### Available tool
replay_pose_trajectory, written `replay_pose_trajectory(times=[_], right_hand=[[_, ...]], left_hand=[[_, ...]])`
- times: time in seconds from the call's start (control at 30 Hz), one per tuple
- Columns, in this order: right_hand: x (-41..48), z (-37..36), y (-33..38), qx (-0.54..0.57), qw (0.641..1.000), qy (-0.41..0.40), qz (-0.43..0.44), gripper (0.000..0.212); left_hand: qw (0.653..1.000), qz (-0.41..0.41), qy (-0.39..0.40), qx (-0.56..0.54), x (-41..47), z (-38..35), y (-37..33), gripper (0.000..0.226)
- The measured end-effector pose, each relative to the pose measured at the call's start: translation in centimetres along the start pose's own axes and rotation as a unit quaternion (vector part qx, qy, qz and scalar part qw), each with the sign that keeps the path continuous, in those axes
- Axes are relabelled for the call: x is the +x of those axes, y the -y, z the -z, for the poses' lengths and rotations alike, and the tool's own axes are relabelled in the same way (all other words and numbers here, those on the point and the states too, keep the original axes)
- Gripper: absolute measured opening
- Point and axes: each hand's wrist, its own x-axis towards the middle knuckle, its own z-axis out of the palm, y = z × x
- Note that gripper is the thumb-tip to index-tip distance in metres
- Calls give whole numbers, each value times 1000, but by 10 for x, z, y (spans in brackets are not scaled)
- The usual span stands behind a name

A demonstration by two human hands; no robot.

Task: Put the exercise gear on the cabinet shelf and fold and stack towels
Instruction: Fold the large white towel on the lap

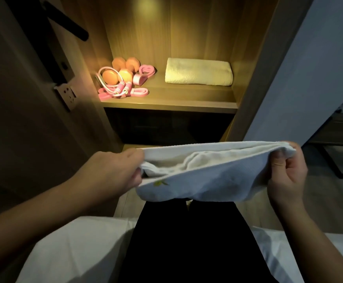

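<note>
A white towel [213, 176], folded over in several layers, hangs stretched between my hands above my lap. My left hand [113, 170] pinches its left end and my right hand [287, 170] grips its right end. On the lit cabinet shelf [187, 97] a folded white towel [199, 72] lies at the right. At the shelf's left sit orange dumbbells [117, 71], a pink skipping rope [113, 86] and pink resistance bands [144, 73], bunched together.
A dark compartment [166, 127] opens under the shelf. A door with a black handle [68, 23] and a wall socket [67, 94] stand at the left. White bedding [68, 250] lies under my dark-clad legs. A dark metal-framed table [338, 152] stands at the right.
</note>
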Motion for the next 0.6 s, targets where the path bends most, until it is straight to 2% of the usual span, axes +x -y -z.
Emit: replay_pose_trajectory(times=[0.1, 0.17, 0.23, 0.3, 0.37, 0.47, 0.53, 0.6], right_hand=[[9, 0, 2, 3, 1000, -9, -14, 16], [13, 1, 2, 8, 1000, -12, -18, 14], [15, 3, 1, 16, 999, -24, -25, 15], [16, 5, 0, 22, 999, -34, -35, 18], [18, 6, -1, 24, 998, -38, -49, 18], [19, 8, -3, 30, 997, -34, -60, 16], [19, 8, -3, 35, 997, -34, -67, 21], [19, 7, -3, 42, 996, -29, -79, 23]], left_hand=[[992, 104, 19, -65, 4, 5, 13, 4], [984, 135, 11, -116, 3, 7, 20, 8], [983, 106, -33, -146, 3, 13, 20, 9], [992, 31, -60, -108, 3, 18, 21, 16], [996, -28, -50, -70, 5, 23, 23, 27], [996, -83, -31, 13, 8, 27, 28, 24], [994, -91, -27, 48, 9, 25, 34, 30], [998, -53, -35, 5, 7, 19, 37, 34]])
